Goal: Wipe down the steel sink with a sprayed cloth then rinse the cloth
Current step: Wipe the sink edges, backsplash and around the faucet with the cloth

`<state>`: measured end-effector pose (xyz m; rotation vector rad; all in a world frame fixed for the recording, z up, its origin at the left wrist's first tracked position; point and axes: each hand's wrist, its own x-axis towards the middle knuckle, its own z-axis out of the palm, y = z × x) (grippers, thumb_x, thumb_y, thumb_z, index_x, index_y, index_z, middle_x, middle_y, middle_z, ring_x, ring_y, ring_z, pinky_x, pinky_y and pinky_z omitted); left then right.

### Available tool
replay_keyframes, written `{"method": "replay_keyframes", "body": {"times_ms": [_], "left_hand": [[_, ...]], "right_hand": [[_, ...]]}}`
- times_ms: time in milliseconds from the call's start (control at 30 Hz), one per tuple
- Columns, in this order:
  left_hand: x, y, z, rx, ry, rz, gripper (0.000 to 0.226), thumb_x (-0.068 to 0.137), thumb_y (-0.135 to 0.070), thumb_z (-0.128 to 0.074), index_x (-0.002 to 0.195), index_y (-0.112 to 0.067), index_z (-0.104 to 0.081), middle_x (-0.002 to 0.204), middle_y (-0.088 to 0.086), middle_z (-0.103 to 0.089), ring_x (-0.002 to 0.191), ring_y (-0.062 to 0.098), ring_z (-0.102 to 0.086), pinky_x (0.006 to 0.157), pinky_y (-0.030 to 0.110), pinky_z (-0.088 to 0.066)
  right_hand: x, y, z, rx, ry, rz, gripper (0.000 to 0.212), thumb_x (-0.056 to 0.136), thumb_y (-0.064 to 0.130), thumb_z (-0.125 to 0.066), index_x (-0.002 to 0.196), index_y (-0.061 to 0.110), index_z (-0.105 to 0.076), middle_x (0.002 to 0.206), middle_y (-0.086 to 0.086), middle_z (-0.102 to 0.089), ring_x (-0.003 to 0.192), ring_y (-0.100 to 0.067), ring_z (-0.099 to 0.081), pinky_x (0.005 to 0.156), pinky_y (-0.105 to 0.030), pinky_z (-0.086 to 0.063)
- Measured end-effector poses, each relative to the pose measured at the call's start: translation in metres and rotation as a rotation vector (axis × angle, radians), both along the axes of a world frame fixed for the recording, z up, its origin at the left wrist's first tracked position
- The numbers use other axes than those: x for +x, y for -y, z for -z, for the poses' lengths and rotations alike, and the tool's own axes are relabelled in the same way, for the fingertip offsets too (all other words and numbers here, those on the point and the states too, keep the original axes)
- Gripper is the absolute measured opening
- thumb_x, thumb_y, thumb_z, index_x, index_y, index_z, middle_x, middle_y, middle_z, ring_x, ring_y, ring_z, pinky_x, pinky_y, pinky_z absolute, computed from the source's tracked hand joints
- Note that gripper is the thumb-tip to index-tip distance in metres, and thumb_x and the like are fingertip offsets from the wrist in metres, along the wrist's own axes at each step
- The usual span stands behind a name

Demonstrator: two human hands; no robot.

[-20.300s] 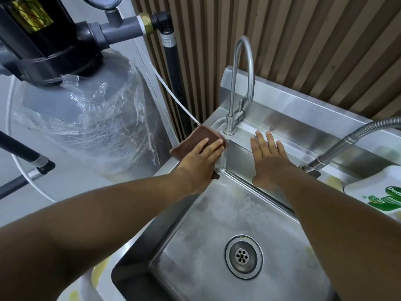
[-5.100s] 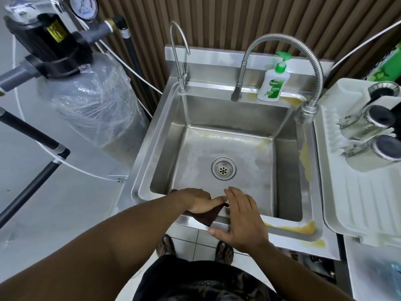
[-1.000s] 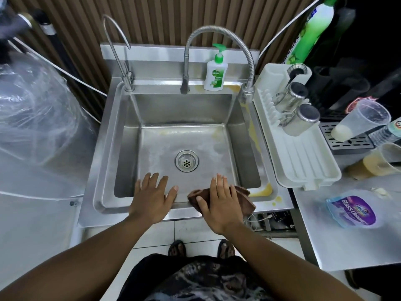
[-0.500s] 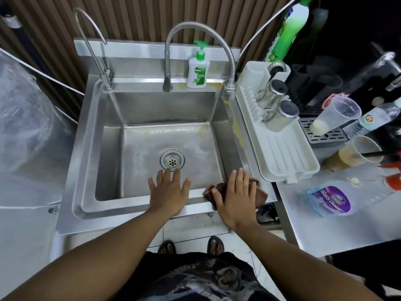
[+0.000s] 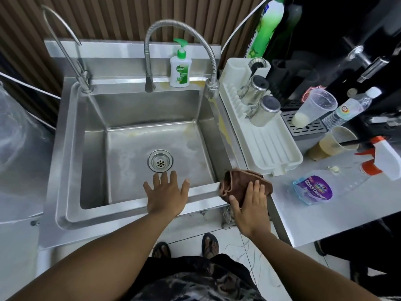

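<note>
Head view: we look straight down on the steel sink [image 5: 63, 148], the biggest thing here. Its square basin is dull with a whitish film, and its right rim is streaked with yellowish stains [image 5: 223, 131]. To its right runs the pale worktop [image 5: 314, 213], and at the left edge we see a bulky shape wrapped in clear plastic [image 5: 15, 131]. A white drying rack [image 5: 273, 153] sits on the far part of the worktop, just beside the sink's right rim, with two steel cups [image 5: 267, 107] lying on their sides in it. A tall hose tap [image 5: 180, 25] arches over the far rim, and a thin curved tap [image 5: 65, 38] stands at the far left corner. A spray bottle [image 5: 312, 189] labelled glass cleaner lies on its side on the worktop, right of the sink's near corner. A soap pump bottle [image 5: 179, 70] stands on the far rim under the hose tap's arch.

Our left hand [image 5: 167, 196] rests palm down on the near rim, fingers straight and spread wide, reaching out over the basin and holding nothing. Our right hand [image 5: 251, 205] lies flat on the brown cloth [image 5: 238, 179], fingers straight and close together, thumb out to the left, pressing rather than gripping. The cloth is bunched on the near right corner of the sink rim, beside the worktop edge. The round drain [image 5: 160, 162] sits in the basin floor just beyond the left fingertips.
</note>
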<state>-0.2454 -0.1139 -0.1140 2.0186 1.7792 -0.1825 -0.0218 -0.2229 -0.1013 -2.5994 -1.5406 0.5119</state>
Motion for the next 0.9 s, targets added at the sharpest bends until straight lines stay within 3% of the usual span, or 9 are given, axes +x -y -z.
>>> {"method": "replay_keyframes", "body": {"times_ms": [200, 367, 500, 667, 800, 900], "left_hand": [[0.000, -0.001, 0.000, 0.006, 0.002, -0.003, 0.073, 0.099, -0.064, -0.005, 0.157, -0.023, -0.020, 0.163, 0.009, -0.026, 0.151, 0.033, -0.012, 0.119, 0.061, -0.008], [0.000, 0.000, 0.000, 0.015, 0.005, -0.001, 0.073, 0.098, -0.064, -0.006, 0.156, -0.023, -0.023, 0.162, 0.009, -0.029, 0.150, 0.034, -0.015, 0.118, 0.061, -0.010], [-0.001, 0.000, 0.000, 0.015, 0.012, -0.004, 0.072, 0.099, -0.064, -0.006, 0.156, -0.023, -0.022, 0.161, 0.009, -0.029, 0.151, 0.034, -0.015, 0.118, 0.061, -0.010], [0.000, 0.001, -0.001, 0.017, 0.019, -0.009, 0.072, 0.099, -0.063, -0.007, 0.156, -0.022, -0.022, 0.161, 0.009, -0.030, 0.151, 0.034, -0.015, 0.118, 0.061, -0.010], [-0.001, 0.000, 0.000, 0.020, 0.019, -0.009, 0.073, 0.099, -0.063, -0.006, 0.156, -0.022, -0.022, 0.161, 0.009, -0.031, 0.150, 0.034, -0.015, 0.118, 0.061, -0.011], [0.000, 0.001, -0.001, 0.013, 0.025, -0.005, 0.072, 0.099, -0.063, -0.007, 0.157, -0.022, -0.021, 0.161, 0.009, -0.030, 0.151, 0.033, -0.015, 0.119, 0.060, -0.010]], "right_hand": [[-0.057, -0.008, -0.002, -0.035, 0.001, 0.011, 0.101, 0.084, 0.068, -0.002, 0.158, 0.000, -0.005, 0.166, -0.021, 0.004, 0.152, -0.034, 0.013, 0.123, -0.043, 0.006], [-0.063, -0.013, -0.007, -0.081, 0.003, 0.020, 0.085, 0.099, 0.057, -0.029, 0.158, 0.002, -0.003, 0.167, -0.016, 0.001, 0.154, -0.028, 0.012, 0.125, -0.042, 0.004], [-0.028, -0.025, -0.015, -0.100, 0.049, 0.050, 0.094, 0.095, 0.071, -0.024, 0.159, 0.004, -0.008, 0.167, -0.015, -0.008, 0.155, -0.025, 0.003, 0.125, -0.044, 0.001], [-0.063, -0.032, -0.013, -0.152, 0.039, 0.066, 0.108, 0.088, 0.081, -0.022, 0.158, 0.001, -0.001, 0.167, -0.017, 0.003, 0.153, -0.030, 0.014, 0.122, -0.046, 0.009], [-0.084, -0.035, -0.008, -0.153, 0.020, 0.082, 0.092, 0.096, 0.061, -0.029, 0.157, -0.001, 0.000, 0.166, -0.021, 0.003, 0.153, -0.033, 0.012, 0.123, -0.048, 0.007], [-0.056, -0.045, -0.006, -0.149, 0.036, 0.075, 0.088, 0.090, 0.054, -0.016, 0.157, -0.001, 0.000, 0.166, -0.020, 0.002, 0.153, -0.031, 0.009, 0.123, -0.047, 0.005]]}}
